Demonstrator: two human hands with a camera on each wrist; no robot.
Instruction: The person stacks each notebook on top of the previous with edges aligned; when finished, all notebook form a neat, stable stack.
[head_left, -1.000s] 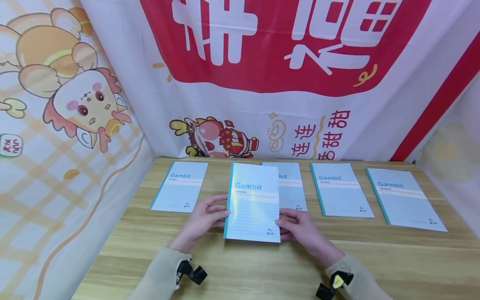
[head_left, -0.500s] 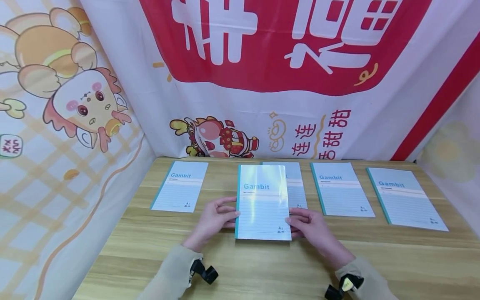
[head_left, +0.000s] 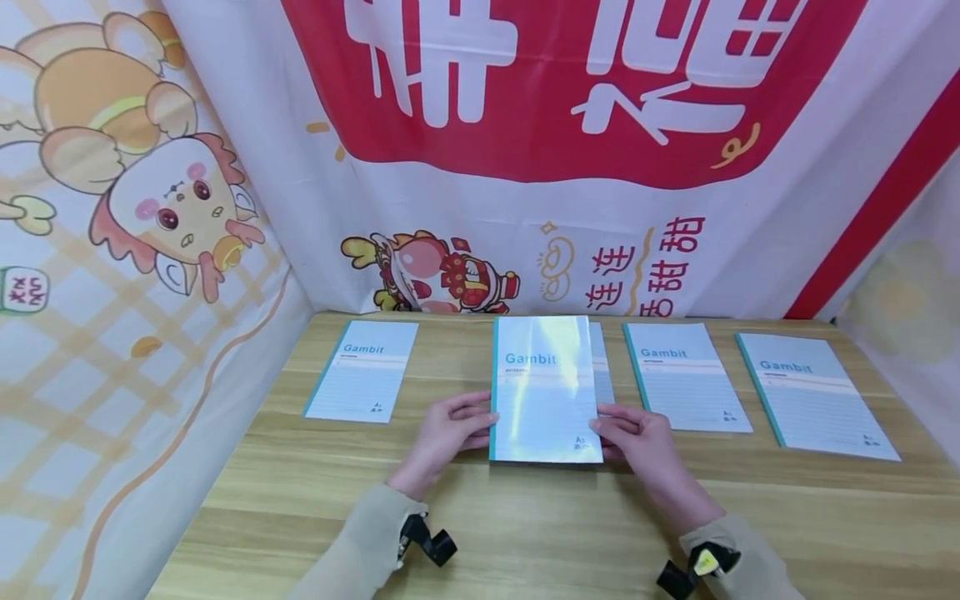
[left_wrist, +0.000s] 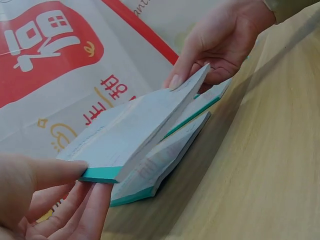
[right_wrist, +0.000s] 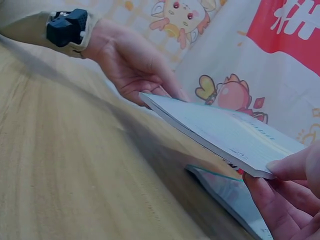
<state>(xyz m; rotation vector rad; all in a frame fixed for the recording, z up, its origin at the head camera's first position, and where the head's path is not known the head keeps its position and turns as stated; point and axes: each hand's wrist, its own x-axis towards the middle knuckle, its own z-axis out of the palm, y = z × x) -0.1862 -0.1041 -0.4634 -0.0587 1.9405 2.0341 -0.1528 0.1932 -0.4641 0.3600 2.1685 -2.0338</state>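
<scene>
A pale blue notebook (head_left: 546,400) marked "Gambit", with a teal spine, is held up off the table between both hands. My left hand (head_left: 452,429) pinches its spine edge, thumb on the cover and fingers beneath. On the opposite edge my right hand (head_left: 637,433) pinches it the same way. Under it, a second notebook (head_left: 602,367) lies on the table, mostly hidden in the head view. The left wrist view shows a gap between the held notebook (left_wrist: 125,130) and the lower notebook (left_wrist: 160,165).
One notebook (head_left: 362,371) lies at the left of the wooden table (head_left: 555,533). To the right lie another notebook (head_left: 686,379) and a further notebook (head_left: 817,396). A printed cloth (head_left: 487,200) hangs along the table's back edge, and a patterned cloth (head_left: 150,375) at the left.
Both hands have carried the held notebook to the right and a little toward the back. It now covers more of the notebook lying behind it. The other notebooks stay where they were.
</scene>
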